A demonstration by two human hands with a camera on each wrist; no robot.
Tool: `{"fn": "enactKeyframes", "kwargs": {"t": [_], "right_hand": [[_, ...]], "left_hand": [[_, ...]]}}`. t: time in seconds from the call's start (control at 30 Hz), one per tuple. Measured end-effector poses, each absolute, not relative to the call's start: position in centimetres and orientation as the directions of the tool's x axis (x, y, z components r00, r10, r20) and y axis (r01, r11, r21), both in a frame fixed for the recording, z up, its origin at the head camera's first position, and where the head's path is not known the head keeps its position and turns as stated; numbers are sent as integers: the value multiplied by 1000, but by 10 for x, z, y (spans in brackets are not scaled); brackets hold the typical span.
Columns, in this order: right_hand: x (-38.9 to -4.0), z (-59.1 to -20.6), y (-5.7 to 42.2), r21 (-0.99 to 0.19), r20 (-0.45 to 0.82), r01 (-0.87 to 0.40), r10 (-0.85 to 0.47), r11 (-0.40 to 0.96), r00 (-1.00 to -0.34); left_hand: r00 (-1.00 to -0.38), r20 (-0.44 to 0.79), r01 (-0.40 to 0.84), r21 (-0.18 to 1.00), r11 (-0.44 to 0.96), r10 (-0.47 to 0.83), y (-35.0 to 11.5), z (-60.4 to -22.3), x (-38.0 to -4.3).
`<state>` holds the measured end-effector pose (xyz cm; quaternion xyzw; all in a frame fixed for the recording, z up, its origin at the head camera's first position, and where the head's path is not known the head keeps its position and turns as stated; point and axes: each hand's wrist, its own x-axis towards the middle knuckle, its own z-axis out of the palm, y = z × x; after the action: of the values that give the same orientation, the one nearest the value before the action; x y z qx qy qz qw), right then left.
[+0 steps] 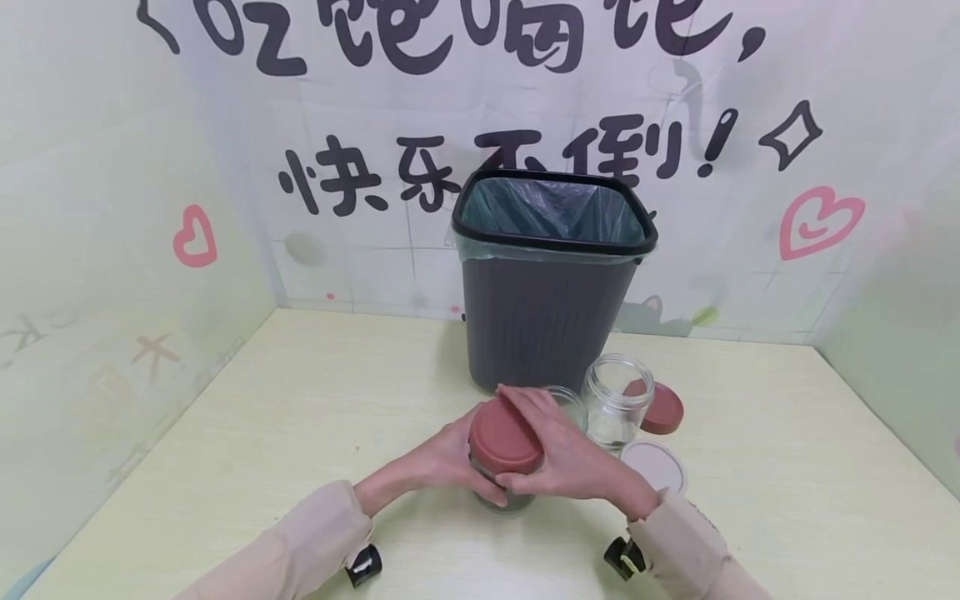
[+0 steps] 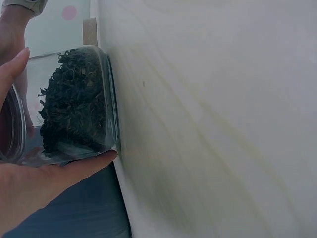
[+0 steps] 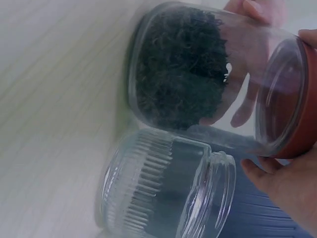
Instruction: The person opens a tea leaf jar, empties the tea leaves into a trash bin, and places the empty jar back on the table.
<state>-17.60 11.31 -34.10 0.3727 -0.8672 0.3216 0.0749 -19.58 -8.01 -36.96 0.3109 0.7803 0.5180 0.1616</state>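
A clear glass jar (image 2: 37, 129) stands upright on the table in front of me, part-filled with dark, curled dried leaves (image 3: 178, 69). A reddish-brown lid (image 1: 506, 435) sits on its mouth. My left hand (image 1: 452, 457) holds the jar's side, thumb and fingers around the glass. From the other side, my right hand (image 1: 561, 450) grips the lid by its rim, thumb in front and fingers behind. Beyond the right hand is an open ribbed glass jar (image 3: 143, 183), close beside the leaf-filled one and partly hidden in the head view.
Behind the jars stands a dark grey bin (image 1: 540, 325) with a plastic liner. To the right are another open glass jar (image 1: 615, 412), a second reddish lid (image 1: 665, 410) and a pale lid (image 1: 654, 467). A printed wall covering (image 1: 375, 275) closes off the back.
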Motion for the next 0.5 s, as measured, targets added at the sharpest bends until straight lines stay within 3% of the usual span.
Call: {"fn": "enactKeyframes", "kwargs": {"t": [0.17,0.27,0.5], "right_hand": [[-169,-345,104,-445,432,-627,-459,640,-776],[-166,-348,100,-385,493,-600,-393,701,-776],[-169,-348,99,-349,517,-645,-435,679,-737]], "left_hand": [[-751,73,315,914,258,656,-80,-369,-195],[-750,79,323,910,259,657,-80,-369,-195],[-751,63,308,914,265,657,-80,-369,-196]]}}
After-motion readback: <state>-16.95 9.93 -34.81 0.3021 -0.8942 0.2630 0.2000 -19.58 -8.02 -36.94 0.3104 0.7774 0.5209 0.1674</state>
